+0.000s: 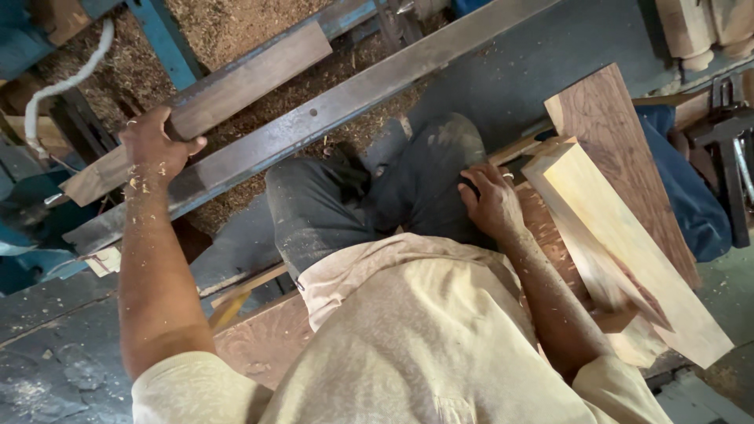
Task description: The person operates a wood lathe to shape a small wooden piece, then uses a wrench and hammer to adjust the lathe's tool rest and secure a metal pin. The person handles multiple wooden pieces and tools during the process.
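Sawdust and wood shavings (pixel 236 23) cover the ground at the top of the head view, beneath blue-painted frame members (pixel 165 35) and a long grey metal rail (pixel 330 110) that runs diagonally from lower left to upper right. A white rope (pixel 59 86) hangs curved at upper left.

Left hand (pixel 157 145): arm stretched forward, flecked with shavings, fingers clenched around a dark wooden plank (pixel 236 86). The plank lies along and just above the metal rail, parallel to it; the hand grips it near its lower-left part, thumb over the near edge.

Right hand (pixel 491 204): fingers spread and resting flat on the person's own knee, covered by dusty dark trousers (pixel 377 204). It grasps nothing. It lies just beside the near end of a pale wooden plank (pixel 628 251), not clearly touching it.

Pale plank: thick, light yellow, tilted on edge, running from beside the right hand down toward the lower right. Behind it leans a reddish-brown board (pixel 620 149), wider and darker, partly hidden by the pale one. Another reddish board (pixel 267 341) lies low, under the person's body, partly hidden by the cream shirt (pixel 424 345).

Upper right corner: turned pale wooden pieces (pixel 695 31), only partly in frame. Right edge: a dark metal clamp-like fixture (pixel 730 133) and blue cloth (pixel 691 204) under the boards.
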